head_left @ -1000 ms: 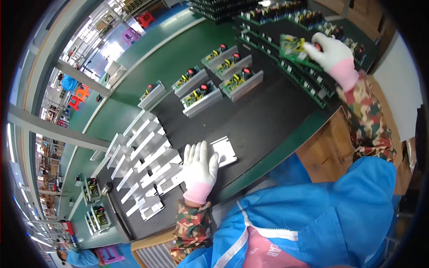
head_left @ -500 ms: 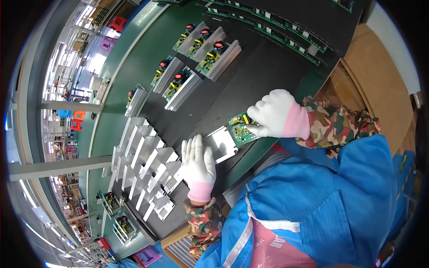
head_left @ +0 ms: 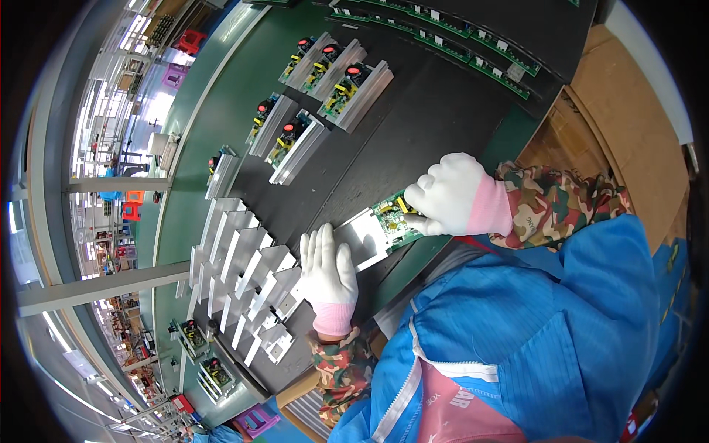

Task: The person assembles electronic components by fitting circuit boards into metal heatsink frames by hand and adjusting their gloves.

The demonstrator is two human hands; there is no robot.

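My right hand (head_left: 452, 193), in a white glove with a pink cuff, grips the right end of a green circuit board (head_left: 387, 215) between thumb and bent fingers. Yellow components show on the board. Its left edge meets or overlaps the right end of a silver metal bracket (head_left: 363, 235) lying on the bench; which of the two I cannot tell. My left hand (head_left: 325, 272), gloved alike, lies flat against the bracket's left end with the fingers stretched out.
Several bare metal brackets (head_left: 244, 269) stand grouped left of my left hand. Beyond, several boards fitted in brackets (head_left: 358, 92) rest on the dark bench mat (head_left: 421, 118). Rows of green boards (head_left: 473, 60) line the far side. A cardboard box (head_left: 628, 118) is at the right.
My right hand has brought the circuit board slightly left, up to the bracket's end. My left hand stays in place on the bracket. The whole view has shifted a little.
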